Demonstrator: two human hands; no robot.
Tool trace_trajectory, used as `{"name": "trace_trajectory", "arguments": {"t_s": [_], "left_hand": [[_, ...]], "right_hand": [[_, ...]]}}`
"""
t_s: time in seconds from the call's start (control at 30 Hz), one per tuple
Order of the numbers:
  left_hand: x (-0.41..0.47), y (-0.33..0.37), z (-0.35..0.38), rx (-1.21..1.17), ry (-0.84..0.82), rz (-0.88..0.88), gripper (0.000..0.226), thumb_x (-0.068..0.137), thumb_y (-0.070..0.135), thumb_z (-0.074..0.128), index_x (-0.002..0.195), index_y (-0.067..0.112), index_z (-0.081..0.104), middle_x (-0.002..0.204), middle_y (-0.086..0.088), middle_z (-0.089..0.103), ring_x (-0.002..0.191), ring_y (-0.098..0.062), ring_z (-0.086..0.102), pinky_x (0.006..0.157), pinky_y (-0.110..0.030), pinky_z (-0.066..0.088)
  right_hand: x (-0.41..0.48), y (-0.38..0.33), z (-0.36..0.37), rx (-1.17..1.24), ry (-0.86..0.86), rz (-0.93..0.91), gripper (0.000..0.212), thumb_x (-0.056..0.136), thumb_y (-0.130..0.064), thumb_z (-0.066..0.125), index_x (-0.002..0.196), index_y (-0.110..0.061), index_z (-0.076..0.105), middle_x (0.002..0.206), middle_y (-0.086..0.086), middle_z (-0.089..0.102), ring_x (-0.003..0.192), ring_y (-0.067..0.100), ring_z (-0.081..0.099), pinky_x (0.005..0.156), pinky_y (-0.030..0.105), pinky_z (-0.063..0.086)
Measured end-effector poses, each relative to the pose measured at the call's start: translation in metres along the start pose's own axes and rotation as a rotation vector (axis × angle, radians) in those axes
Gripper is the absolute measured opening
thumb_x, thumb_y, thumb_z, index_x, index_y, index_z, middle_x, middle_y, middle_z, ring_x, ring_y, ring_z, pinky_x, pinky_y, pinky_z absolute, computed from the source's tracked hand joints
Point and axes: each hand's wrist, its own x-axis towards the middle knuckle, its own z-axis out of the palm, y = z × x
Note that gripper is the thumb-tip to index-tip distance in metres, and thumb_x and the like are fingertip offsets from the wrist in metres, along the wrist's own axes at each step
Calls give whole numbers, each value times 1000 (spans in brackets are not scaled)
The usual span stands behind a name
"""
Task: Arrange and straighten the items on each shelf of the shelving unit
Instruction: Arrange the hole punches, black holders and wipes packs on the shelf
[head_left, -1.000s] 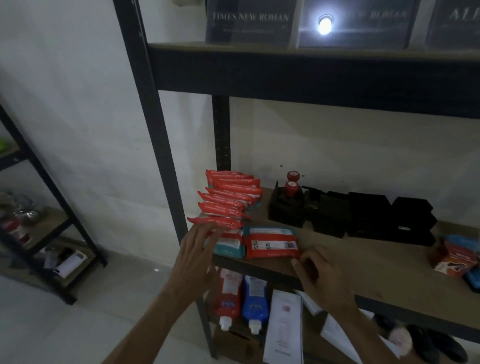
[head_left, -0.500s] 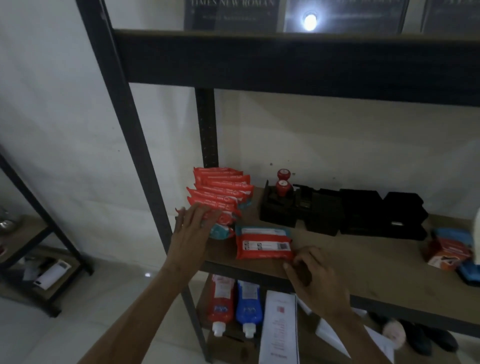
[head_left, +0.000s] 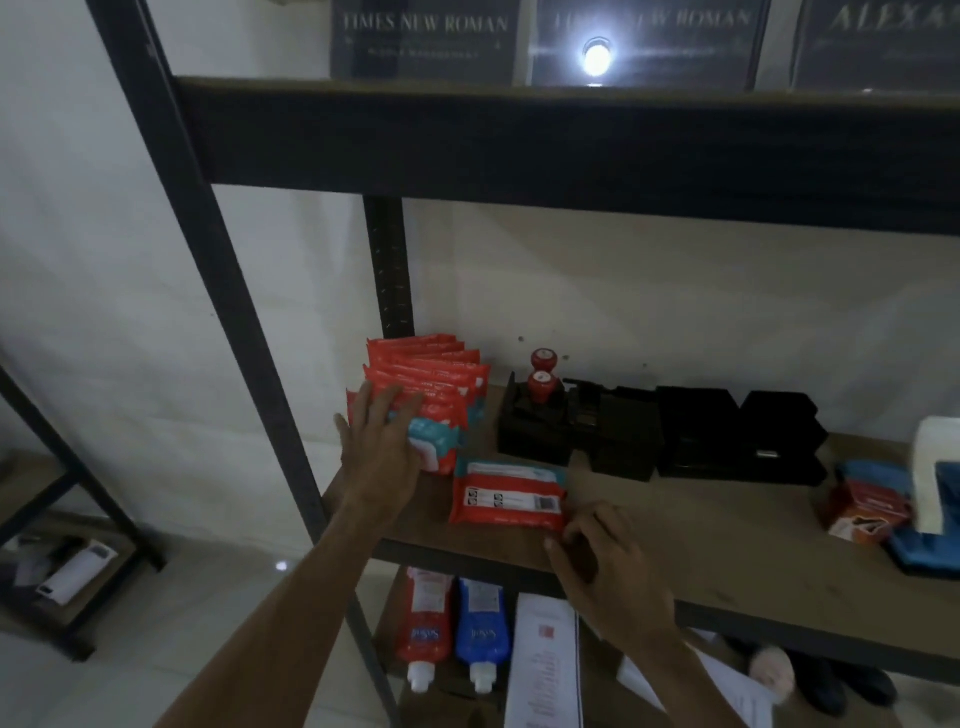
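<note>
A row of red wet-wipe packs (head_left: 436, 379) leans against the back left of the wooden shelf (head_left: 701, 525). My left hand (head_left: 382, 452) lies flat with straight fingers against the front pack of that row. One red pack (head_left: 506, 499) lies flat near the shelf's front edge. My right hand (head_left: 605, 566) sits at that pack's lower right corner with curled fingers; its fingertips touch the corner, and I cannot tell whether they pinch it.
Black boxes (head_left: 665, 436) with two red-capped stamps (head_left: 543, 384) line the back. Red, blue and white packs (head_left: 883, 509) sit at the right. Below stand a red bottle (head_left: 423, 629), a blue bottle (head_left: 480, 634) and papers (head_left: 543, 670). A black upright (head_left: 249, 374) borders the left.
My left hand has pushed the leaning packs back, so the row stands tighter and more upright. My right hand stays by the flat pack's corner.
</note>
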Motion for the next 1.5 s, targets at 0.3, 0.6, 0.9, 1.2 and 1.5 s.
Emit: {"name": "trace_trajectory", "arguments": {"t_s": [0.3, 0.6, 0.9, 1.2, 1.5], "left_hand": [[19, 4, 17, 25, 134, -3, 58, 90, 28, 68, 144, 12, 52, 154, -21, 40, 148, -44, 23, 118, -71, 6], [-30, 20, 6, -284, 293, -200, 45, 101, 47, 42, 134, 17, 41, 123, -9, 49, 116, -25, 49, 98, -50, 46], [-53, 34, -3, -648, 84, -549, 67, 72, 55, 76, 121, 23, 44, 110, 2, 55, 105, -19, 60, 90, -40, 49], [-76, 27, 31, -314, -357, 299, 73, 82, 37, 60, 150, 41, 33, 163, 10, 14, 146, -10, 24, 112, -33, 39], [-66, 38, 25, -223, -394, 404, 46, 101, 36, 55, 145, 41, 46, 157, 15, 38, 142, -4, 38, 118, -24, 31]], "right_hand": [[0, 7, 4, 148, -22, 47, 57, 87, -77, 43, 135, -47, 39, 138, -17, 50, 126, 4, 47, 107, 33, 43], [1, 7, 1, 145, -25, 20, 61, 92, -73, 41, 144, -41, 38, 147, -11, 43, 133, 7, 40, 113, 36, 39], [2, 8, 1, 170, -19, 26, 57, 94, -66, 51, 142, -37, 41, 146, -11, 46, 130, 4, 42, 113, 32, 38], [1, 9, -2, 230, -27, 12, 55, 92, -67, 51, 139, -44, 35, 147, -12, 45, 126, -4, 34, 114, 32, 35], [2, 13, -4, 478, -3, 161, 60, 90, -61, 63, 142, -40, 41, 141, -19, 49, 124, -11, 45, 108, 23, 41]]}}
